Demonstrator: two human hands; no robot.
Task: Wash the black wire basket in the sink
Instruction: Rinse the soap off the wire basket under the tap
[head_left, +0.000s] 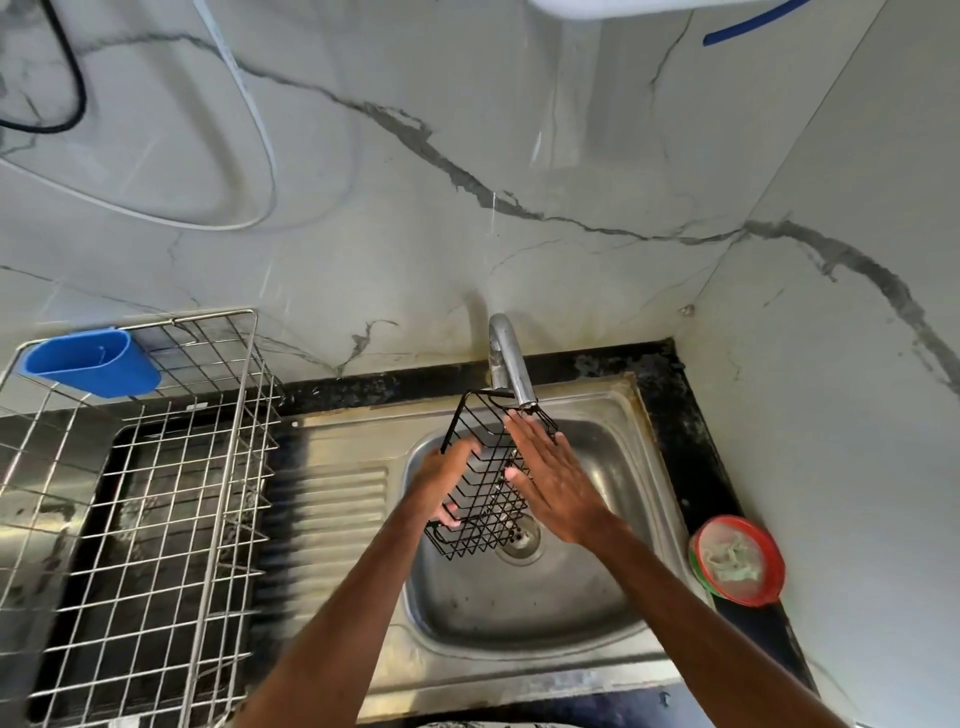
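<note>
Head-camera view over a stainless steel sink (613, 613): a person holds a black wire basket (485, 486) above the basin, directly under the spout of a chrome tap (511, 371). The basket is tilted, its upper rim touching or nearly touching the tap's tip, its lower end hanging just above the drain (521, 540) of the sink. The left hand (447, 480) grips the basket's left side, fingers curled around and through the wires, the fingertips showing inside the mesh. The right hand (558, 480) lies flat and spread against the basket's right side, fingers straight and pointing toward the tap, thumb resting on the wires; it grips nothing. Whether water is running from the tap cannot be told. Both forearms are bare and reach in from the lower edge of the view. To the left of the sink's basin, beyond the ribbed draining board (337, 499), stands a silver wire dish rack (171, 499) with a blue plastic cup holder (91, 364) hooked onto its far-left rim. To the right of the sink, on the black counter (696, 431), sits a red-rimmed round container (737, 561) with a pale, crumpled scrubbing cloth inside it. Behind the sink rises a white marble-pattern wall (415, 208) with grey veins, with a black cable (67, 78) and a white cable (260, 130) looping across its upper left.
</note>
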